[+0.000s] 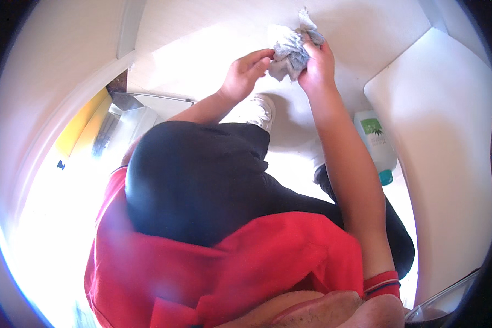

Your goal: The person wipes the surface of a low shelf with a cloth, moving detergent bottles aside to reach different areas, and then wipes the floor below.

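Observation:
A crumpled grey cloth (pixel 291 53) is gripped in my right hand (pixel 319 67), its folds hanging out past my fingers and thumb. My left hand (pixel 246 76) is just to the left of the cloth, thumb and fingers apart. Its fingertips reach the cloth's edge; whether they touch it is unclear. Both hands are out in front of my bent knee, above a pale floor (pixel 229 33). Below them shows a white shoe (pixel 262 110) on my foot.
Beside my right forearm is a translucent plastic bottle (pixel 377 143) with a green label and teal cap. A white panel (pixel 438 123) rises close on the right. To the left are a pale wall (pixel 65 53) and a yellow panel (pixel 82 123). Strong glare hides detail at lower left.

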Demonstrator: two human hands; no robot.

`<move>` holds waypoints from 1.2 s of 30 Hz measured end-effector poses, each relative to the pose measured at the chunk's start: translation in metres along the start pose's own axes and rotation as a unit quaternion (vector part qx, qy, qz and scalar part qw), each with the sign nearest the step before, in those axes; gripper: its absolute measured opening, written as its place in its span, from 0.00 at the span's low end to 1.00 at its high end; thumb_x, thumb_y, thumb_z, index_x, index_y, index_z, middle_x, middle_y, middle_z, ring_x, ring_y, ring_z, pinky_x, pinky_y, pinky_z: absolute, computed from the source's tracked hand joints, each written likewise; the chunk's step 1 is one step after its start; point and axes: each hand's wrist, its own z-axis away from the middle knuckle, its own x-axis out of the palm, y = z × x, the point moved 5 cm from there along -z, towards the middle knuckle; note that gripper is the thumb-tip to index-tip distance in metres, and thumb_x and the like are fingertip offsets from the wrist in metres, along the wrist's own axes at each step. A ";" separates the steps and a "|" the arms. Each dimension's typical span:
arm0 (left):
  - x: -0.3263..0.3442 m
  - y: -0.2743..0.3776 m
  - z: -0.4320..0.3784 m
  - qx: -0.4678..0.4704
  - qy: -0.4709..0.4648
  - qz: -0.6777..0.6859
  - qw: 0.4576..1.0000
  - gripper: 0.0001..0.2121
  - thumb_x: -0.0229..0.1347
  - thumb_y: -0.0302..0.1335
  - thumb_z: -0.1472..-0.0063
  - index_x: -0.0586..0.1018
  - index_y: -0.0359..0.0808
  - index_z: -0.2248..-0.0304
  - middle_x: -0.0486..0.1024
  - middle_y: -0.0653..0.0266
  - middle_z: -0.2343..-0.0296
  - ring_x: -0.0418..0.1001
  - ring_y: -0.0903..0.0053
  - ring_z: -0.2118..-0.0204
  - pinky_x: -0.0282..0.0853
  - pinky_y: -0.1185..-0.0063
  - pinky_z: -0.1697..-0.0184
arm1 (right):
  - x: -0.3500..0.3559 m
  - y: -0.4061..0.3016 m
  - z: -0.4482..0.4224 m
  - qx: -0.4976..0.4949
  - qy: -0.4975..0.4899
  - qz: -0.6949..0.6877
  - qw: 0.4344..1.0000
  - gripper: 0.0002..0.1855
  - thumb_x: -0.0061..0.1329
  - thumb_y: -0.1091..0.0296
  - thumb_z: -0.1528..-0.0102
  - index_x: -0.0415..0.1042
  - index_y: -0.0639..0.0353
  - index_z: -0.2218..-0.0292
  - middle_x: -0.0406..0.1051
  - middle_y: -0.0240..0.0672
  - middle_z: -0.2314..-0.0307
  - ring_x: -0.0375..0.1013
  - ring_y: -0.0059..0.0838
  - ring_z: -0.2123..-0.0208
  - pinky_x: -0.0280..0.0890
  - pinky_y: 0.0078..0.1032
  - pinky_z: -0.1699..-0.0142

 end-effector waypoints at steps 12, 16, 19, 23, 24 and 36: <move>0.055 0.038 0.013 0.104 -0.232 0.279 0.926 0.36 0.61 0.46 0.45 0.62 0.35 0.43 0.69 0.56 0.52 0.73 0.69 0.57 0.67 0.71 0.51 | 0.060 -0.048 0.041 0.152 -0.139 -0.264 0.942 0.22 0.32 0.64 0.44 0.66 0.66 0.52 0.70 0.45 0.57 0.69 0.44 0.53 0.64 0.45 0.46; 0.017 0.051 -0.010 0.203 -0.188 0.053 0.959 0.26 0.62 0.41 0.45 0.70 0.36 0.51 0.73 0.64 0.60 0.71 0.75 0.58 0.70 0.74 0.54 | 0.048 -0.039 0.051 0.051 -0.148 -0.131 0.979 0.24 0.34 0.81 0.56 0.67 0.67 0.55 0.71 0.41 0.61 0.71 0.37 0.56 0.65 0.33 0.48; 0.026 0.056 -0.004 0.097 -0.150 0.127 0.976 0.31 0.62 0.43 0.46 0.65 0.35 0.48 0.70 0.63 0.56 0.68 0.76 0.54 0.66 0.74 0.51 | 0.031 -0.046 0.051 -0.089 -0.130 0.222 0.962 0.24 0.36 0.85 0.58 0.71 0.66 0.59 0.73 0.39 0.63 0.73 0.33 0.61 0.66 0.24 0.53; 0.028 0.055 0.000 0.088 -0.139 0.021 0.986 0.42 0.63 0.45 0.47 0.57 0.30 0.41 0.64 0.57 0.47 0.63 0.73 0.46 0.59 0.74 0.43 | 0.042 -0.051 0.073 -0.349 -0.131 0.499 0.783 0.20 0.41 0.80 0.55 0.74 0.61 0.60 0.74 0.36 0.66 0.72 0.26 0.67 0.67 0.23 0.61; 0.027 0.055 0.000 0.092 -0.133 -0.017 0.987 0.41 0.63 0.45 0.47 0.58 0.30 0.42 0.66 0.57 0.49 0.64 0.73 0.47 0.60 0.74 0.44 | 0.034 -0.046 0.072 -0.244 -0.159 0.478 0.829 0.17 0.43 0.77 0.53 0.73 0.61 0.60 0.74 0.36 0.66 0.73 0.27 0.66 0.68 0.23 0.61; 0.074 0.022 0.001 0.170 -0.148 -0.363 0.904 0.39 0.65 0.36 0.53 0.61 0.41 0.42 0.69 0.55 0.50 0.69 0.60 0.49 0.65 0.72 0.47 | -0.050 -0.012 0.081 -0.057 0.075 0.533 0.841 0.24 0.51 0.50 0.45 0.73 0.68 0.64 0.73 0.51 0.70 0.72 0.50 0.65 0.65 0.39 0.59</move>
